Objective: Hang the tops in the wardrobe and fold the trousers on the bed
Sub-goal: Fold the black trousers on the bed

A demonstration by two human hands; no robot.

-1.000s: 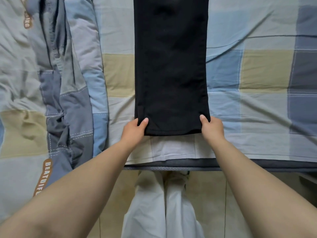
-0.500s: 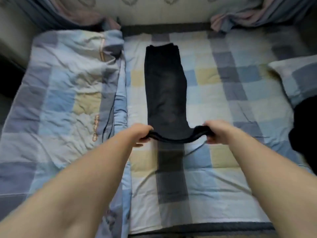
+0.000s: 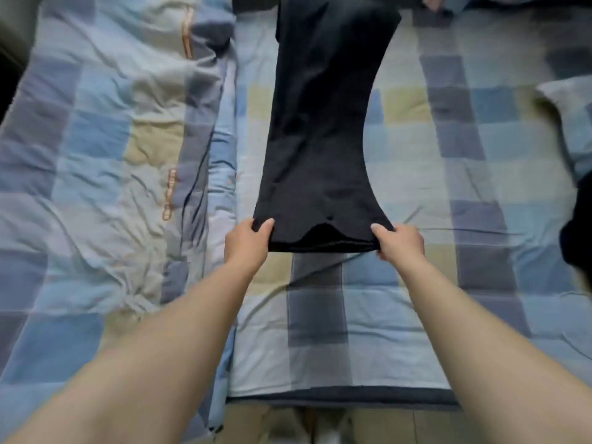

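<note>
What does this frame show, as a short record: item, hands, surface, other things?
item: black trousers, laid lengthwise on the bed, near end lifted
left hand: grips near-left corner
right hand: grips near-right corner
surface: checked sheet
other: rumpled quilt on the left; pillow and a dark garment at the right edge

The crumpled patchwork quilt of blue, grey and pale yellow squares [image 3: 105, 174], lying at nine o'clock on the bed, carries two narrow orange printed strips. One runs near the quilt's top edge at eleven o'clock, the other lower toward its middle. Both are too blurred to read.
</note>
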